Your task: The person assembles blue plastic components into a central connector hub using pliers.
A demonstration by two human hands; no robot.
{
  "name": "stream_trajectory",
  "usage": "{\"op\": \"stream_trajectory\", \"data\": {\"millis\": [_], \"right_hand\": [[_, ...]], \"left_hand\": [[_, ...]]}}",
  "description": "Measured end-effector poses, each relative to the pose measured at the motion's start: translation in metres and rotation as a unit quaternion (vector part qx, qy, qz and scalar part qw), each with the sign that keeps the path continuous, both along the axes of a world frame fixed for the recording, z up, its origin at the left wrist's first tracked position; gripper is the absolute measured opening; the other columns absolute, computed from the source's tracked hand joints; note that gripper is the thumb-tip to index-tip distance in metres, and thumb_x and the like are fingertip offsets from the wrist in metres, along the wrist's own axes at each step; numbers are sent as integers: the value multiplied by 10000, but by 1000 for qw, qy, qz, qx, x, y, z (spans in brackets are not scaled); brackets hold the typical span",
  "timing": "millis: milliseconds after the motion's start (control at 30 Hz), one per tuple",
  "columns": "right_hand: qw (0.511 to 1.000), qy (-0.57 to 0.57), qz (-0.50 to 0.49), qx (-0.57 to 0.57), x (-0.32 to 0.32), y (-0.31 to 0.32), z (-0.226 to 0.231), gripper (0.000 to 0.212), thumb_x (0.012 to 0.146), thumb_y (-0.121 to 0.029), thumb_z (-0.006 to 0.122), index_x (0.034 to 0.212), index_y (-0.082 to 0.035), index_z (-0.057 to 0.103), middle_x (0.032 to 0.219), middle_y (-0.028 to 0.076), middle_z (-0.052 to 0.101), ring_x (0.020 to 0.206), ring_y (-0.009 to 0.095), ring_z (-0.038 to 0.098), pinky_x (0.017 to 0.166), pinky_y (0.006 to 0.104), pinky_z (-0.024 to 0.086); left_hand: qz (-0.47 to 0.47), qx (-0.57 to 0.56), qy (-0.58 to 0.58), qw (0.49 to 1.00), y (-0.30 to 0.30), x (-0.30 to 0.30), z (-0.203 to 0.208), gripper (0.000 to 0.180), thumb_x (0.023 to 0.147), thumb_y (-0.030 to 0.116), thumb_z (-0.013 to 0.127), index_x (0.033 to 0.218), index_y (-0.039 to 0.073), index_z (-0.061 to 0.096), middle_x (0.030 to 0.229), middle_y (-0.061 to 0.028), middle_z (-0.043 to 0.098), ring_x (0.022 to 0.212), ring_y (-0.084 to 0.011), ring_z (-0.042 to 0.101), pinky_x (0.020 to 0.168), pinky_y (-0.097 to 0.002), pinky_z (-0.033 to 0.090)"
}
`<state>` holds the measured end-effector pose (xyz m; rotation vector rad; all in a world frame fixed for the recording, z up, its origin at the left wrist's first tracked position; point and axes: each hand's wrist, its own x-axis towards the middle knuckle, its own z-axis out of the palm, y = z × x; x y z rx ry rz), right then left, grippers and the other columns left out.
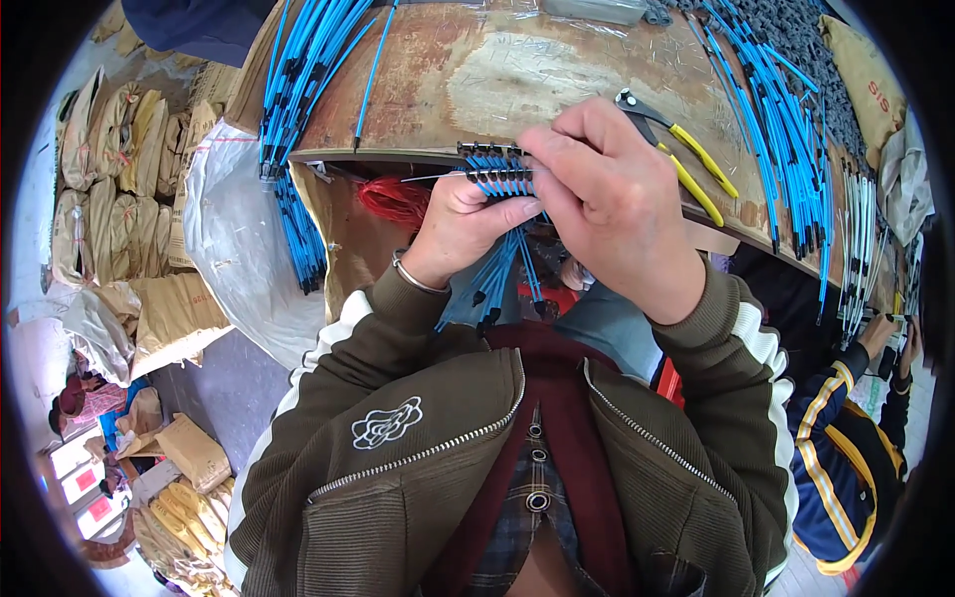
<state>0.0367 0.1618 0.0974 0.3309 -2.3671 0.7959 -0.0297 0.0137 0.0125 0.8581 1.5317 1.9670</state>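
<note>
Bundle of blue cables [497, 261] with black ends, held just off the near edge of the table [517, 70], upper ends lined up in two black-tipped rows, loose lengths dangling down toward the lap. Left hand [463, 224] clenched around the bundle from below, silver bracelet [416, 277] on the wrist. Right hand [612, 204] closed over the upper right of the bundle, fingertips [537, 149] pinching at the rows of black tips. Thin wire sticking out leftward from the grip, ending near a tuft of red strands [393, 199] below the table edge. On the worn brown table just right of the hands, yellow-handled pliers [681, 154], lying free and touched by neither hand. Further out, a sheaf of blue cables [303, 70] draped over the left table edge and hanging down beside a white plastic bag [239, 249]; another sheaf of blue cables [781, 129] spread across the right side, with white cables [856, 239] hanging past it. Olive jacket [398, 468] with white sleeve stripes and open zip filling the lower view. At far right, another person's arm [846, 398] in a dark sleeve with yellow stripes. At left, stacked tan sacks [119, 179] on the floor.
</note>
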Motion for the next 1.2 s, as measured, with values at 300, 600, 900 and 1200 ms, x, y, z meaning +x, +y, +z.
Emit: {"op": "stream_trajectory", "data": {"millis": [300,600,900,1200], "right_hand": [[996,46,73,-1,-11,8,-4,275,669,70,605,934,-5,600,836,102,534,719,241,560,594,300,454],[999,-40,-18,21,12,36,13,149,735,9,631,883,6,610,745,91,562,652,242,564,592,302,461],[997,37,-56,-45,8,40,8,173,772,-33,643,938,1,607,749,77,610,661,165,594,610,254,477],[948,-87,-33,-303,15,17,-8,134,868,-66,555,962,30,547,824,90,631,702,114,606,624,244,505]], "left_hand": [[-4,-12,15,1000,1,-1,2,198,798,12,628,996,11,625,901,-8,635,847,-80,566,781,-248,464],[-24,54,-29,998,11,0,5,161,820,-10,582,975,-1,624,931,-69,658,888,-128,600,827,-279,470],[-57,16,-28,998,24,-6,16,156,832,-14,560,976,-11,620,952,-91,657,911,-147,606,839,-283,469],[-34,39,-29,998,32,2,24,198,835,-15,562,1030,-15,597,979,-95,639,936,-165,598,841,-311,478]]}}
